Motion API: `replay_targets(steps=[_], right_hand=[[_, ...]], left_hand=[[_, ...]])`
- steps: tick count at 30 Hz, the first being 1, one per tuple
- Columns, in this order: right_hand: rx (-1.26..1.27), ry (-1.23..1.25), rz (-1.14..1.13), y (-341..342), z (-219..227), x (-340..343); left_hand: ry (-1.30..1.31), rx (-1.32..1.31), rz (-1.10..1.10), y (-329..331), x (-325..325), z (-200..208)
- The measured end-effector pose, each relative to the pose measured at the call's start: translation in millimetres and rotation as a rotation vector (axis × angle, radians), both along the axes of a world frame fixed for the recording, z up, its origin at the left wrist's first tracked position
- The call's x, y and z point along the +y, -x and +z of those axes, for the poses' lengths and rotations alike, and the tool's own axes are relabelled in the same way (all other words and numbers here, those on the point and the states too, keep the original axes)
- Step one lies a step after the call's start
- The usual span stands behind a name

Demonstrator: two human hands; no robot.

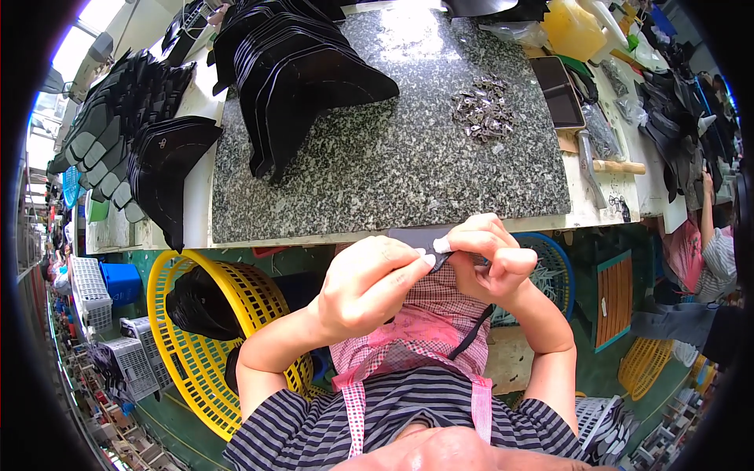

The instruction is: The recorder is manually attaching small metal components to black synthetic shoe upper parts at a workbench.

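Observation:
In front of my chest, just off the near edge of the speckled granite slab [377, 206], both hands grip a small dark flat piece [416, 235]. My left hand [367, 281] pinches it between thumb and fingers. My right hand [493, 255], with white wrapping on a fingertip, pinches the same piece close beside, its other fingers curled. Most of the piece is hidden by my fingers. On the slab, a stack of black curved cut pieces [294, 82] lies at the left, and a pile of small metal parts [483, 110] at the right.
More black cut pieces [169, 157] lie left of the slab. A dark tray [556, 93], a hammer-like tool [589, 167] and a yellow container [572, 30] are at the right. A yellow basket [161, 314] stands below left, a blue basket [561, 267] below right. Another person's arm [708, 208] shows far right.

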State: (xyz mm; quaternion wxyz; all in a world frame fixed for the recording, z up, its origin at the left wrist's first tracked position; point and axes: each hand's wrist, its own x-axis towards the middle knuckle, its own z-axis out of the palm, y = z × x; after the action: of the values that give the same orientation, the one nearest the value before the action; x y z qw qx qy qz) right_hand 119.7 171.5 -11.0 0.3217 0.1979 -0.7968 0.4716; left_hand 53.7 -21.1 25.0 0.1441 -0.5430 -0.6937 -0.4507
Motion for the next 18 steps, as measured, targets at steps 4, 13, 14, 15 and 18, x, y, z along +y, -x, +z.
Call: replay_targets(steps=[4,13,14,15,18], right_hand=[[0.015,-0.005,0.151,2.5,-2.8,2.4],[-0.357,0.061,0.320,-7.4,2.7,-0.7],[-0.339,0.155,0.331,-6.2,-2.7,-0.1],[-0.320,0.248,0.343,-4.9,-4.5,-0.1],[-0.242,0.188,0.334,0.3,-1.6,2.2]], left_hand=[[0.031,0.156,-0.033,0.1,-1.5,-0.3],[0.075,0.281,-0.060,-4.7,-5.9,5.2],[0.088,0.257,-0.052,-4.4,-8.0,7.7],[0.100,0.234,-0.044,-4.0,-9.1,10.2],[0.079,0.192,-0.052,-2.3,-8.7,9.4]])
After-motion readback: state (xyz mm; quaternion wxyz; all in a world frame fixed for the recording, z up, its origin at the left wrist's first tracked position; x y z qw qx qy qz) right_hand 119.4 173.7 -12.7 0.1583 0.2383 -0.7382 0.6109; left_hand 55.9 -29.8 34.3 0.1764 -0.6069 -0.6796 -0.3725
